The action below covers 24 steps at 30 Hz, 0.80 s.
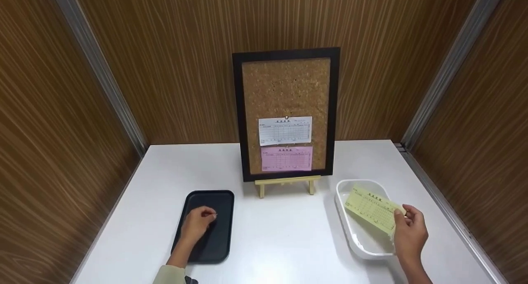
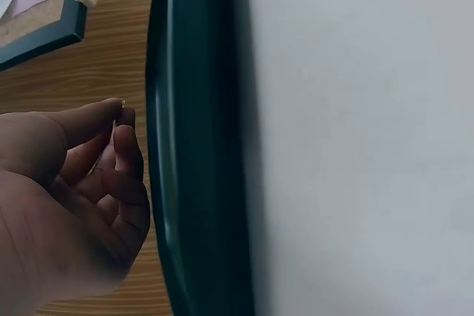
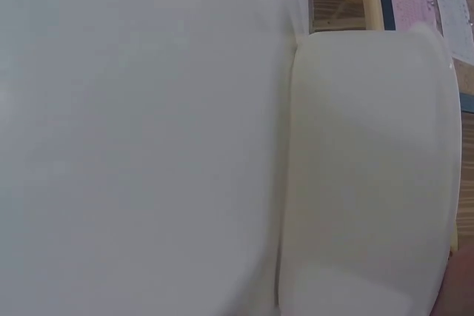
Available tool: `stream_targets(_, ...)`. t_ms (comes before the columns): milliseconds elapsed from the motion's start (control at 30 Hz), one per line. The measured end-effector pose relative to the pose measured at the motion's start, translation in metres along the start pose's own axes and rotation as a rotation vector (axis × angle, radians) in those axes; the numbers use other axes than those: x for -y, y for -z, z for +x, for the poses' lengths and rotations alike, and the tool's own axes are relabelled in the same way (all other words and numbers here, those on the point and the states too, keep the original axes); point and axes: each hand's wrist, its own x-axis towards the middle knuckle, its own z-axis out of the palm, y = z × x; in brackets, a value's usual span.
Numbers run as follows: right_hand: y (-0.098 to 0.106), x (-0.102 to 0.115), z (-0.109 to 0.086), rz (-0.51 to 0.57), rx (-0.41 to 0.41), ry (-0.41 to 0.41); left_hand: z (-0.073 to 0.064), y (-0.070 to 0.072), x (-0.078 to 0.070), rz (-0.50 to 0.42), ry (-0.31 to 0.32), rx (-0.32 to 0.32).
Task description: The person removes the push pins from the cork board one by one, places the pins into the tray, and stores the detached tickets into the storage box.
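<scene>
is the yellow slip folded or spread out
Spread out: the yellow slip shows its printed grid with no visible fold, held over the white tray.

Head: we look forward and steeply down at the corkboard, farthest back, all of it in. Left wrist: we're low, very near the tray, front-left of the corkboard, view rolled sideways. Right wrist: likewise, near the tub, front-right. All three share the corkboard's lower part.
</scene>
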Motion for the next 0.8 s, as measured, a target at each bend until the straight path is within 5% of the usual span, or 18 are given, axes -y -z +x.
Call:
stream_targets(433,-0.0037,0.0015,-0.0020,-0.061,0.088,0.023,-0.0012,-0.0031,0.0064,0.115,0.010,0.021)
stream_targets(800,0.0002,0.0030,-0.0018,-0.257,0.147,0.037,-0.0029,-0.0033,0.0087,0.144,0.002,0.028)
